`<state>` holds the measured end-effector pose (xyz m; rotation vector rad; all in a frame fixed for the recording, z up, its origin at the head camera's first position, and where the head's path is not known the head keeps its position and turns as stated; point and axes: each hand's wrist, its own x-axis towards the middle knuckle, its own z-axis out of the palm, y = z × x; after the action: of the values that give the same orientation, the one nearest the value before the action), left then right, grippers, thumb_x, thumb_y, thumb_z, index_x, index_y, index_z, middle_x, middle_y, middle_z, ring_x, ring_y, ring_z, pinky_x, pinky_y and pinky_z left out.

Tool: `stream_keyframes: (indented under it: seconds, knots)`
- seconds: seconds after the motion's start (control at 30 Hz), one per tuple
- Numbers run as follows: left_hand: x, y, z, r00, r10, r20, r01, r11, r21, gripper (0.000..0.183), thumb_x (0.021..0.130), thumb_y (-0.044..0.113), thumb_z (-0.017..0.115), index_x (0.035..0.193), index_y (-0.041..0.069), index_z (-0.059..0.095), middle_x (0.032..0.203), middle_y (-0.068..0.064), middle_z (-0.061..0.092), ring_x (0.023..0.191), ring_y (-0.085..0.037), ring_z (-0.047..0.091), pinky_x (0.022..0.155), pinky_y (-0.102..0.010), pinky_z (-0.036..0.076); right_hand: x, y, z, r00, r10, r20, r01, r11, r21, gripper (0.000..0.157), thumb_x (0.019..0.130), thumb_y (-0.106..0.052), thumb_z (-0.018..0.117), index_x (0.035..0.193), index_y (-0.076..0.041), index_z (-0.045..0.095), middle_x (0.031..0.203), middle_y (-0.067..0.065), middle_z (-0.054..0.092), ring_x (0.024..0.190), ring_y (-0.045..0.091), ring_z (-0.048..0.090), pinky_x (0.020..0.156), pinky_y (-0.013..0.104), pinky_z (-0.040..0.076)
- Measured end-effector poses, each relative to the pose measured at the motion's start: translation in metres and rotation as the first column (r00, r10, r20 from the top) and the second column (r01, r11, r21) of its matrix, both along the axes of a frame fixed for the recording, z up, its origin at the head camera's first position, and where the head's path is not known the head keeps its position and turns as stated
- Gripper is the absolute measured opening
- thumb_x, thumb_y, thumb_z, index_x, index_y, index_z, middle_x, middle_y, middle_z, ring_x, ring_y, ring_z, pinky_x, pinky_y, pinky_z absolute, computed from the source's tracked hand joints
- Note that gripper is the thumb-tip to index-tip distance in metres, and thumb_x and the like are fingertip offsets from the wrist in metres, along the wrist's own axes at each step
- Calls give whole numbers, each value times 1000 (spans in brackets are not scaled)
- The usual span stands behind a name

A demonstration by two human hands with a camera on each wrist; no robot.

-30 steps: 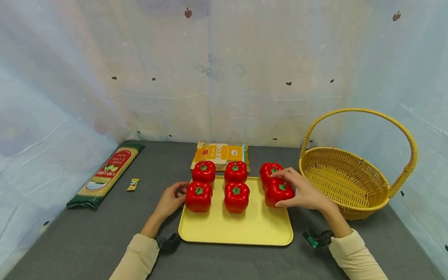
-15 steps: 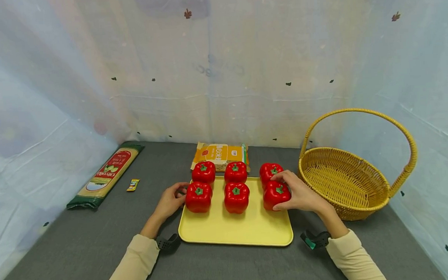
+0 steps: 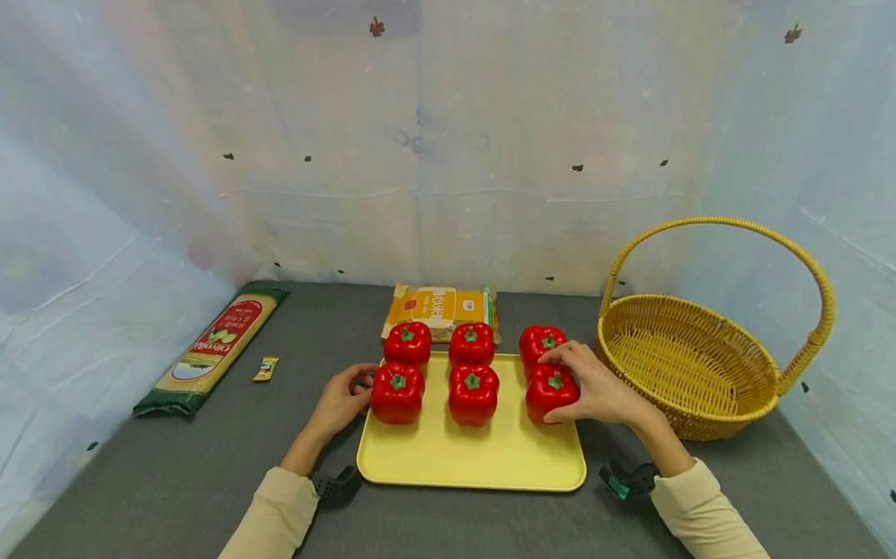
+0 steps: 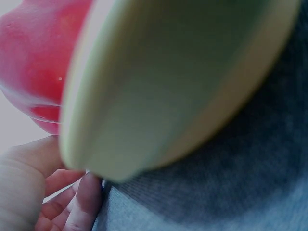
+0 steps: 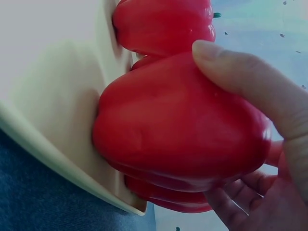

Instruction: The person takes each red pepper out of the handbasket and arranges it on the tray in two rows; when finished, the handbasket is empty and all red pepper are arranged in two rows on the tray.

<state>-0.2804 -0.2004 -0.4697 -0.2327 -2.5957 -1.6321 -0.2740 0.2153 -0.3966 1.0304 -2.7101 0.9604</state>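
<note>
My right hand (image 3: 599,388) grips a red bell pepper (image 3: 545,396) with a green stem, which sits at the right end of a yellow tray (image 3: 467,462). In the right wrist view, thumb and fingers span the pepper (image 5: 178,120), its base at the tray floor. Just behind it is another bell pepper (image 3: 537,342). My left hand (image 3: 342,401) holds the tray's left edge, thumb at the rim, beside the front left bell pepper (image 3: 397,394). Two rows of peppers stand across the tray, with the front middle pepper (image 3: 473,395) apart from its side neighbours.
A wicker basket (image 3: 683,423) with a tall handle stands to the right. An orange food packet (image 3: 449,307) lies behind the tray. Over on the left are a long green-and-tan packet (image 3: 214,344) and a small yellow packet (image 3: 267,368). Pale curtains surround the grey tabletop (image 3: 444,530).
My right hand has shifted slightly left and toward me with the bell pepper, which now stands a little lower in view. My left hand and the tray have stayed put.
</note>
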Motion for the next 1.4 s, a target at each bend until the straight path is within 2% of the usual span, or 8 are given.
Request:
stream_keyframes:
  seconds: [0.2,0.77,1.17,1.4]
  knots:
    - [0,0,0,1000,0,2,0,1000,3,38,87,5,63,123,-1,54,95,-14,57,69,-18,57,57,-27,51,-1,0,-2,1000,-3,7,3,1000,2,77,60,-42,86,124,-14,53,111,1,40,104,18,37,81,42,46]
    - [-1,0,-1,1000,-3,1,3,1000,6,38,87,6,63,123,0,54,95,-14,57,69,-18,58,57,-27,51,-1,2,-3,1000,14,21,-14,1000,9,81,61,-48,83,129,-18,51,112,2,41,109,19,34,83,44,44]
    - [1,0,2,1000,1,5,-1,1000,0,37,87,5,63,123,-1,54,95,-14,57,68,-18,58,57,-27,51,-2,3,-2,1000,21,10,-21,1000,10,83,62,-48,83,131,-17,49,110,3,42,102,17,37,82,44,42]
    - [1,0,2,1000,1,10,-1,1000,-1,37,87,6,63,123,-1,54,95,-13,57,68,-18,58,57,-27,51,-1,7,2,1000,10,29,-9,1000,-20,81,63,-43,84,131,-16,49,112,2,41,106,21,38,86,52,41]
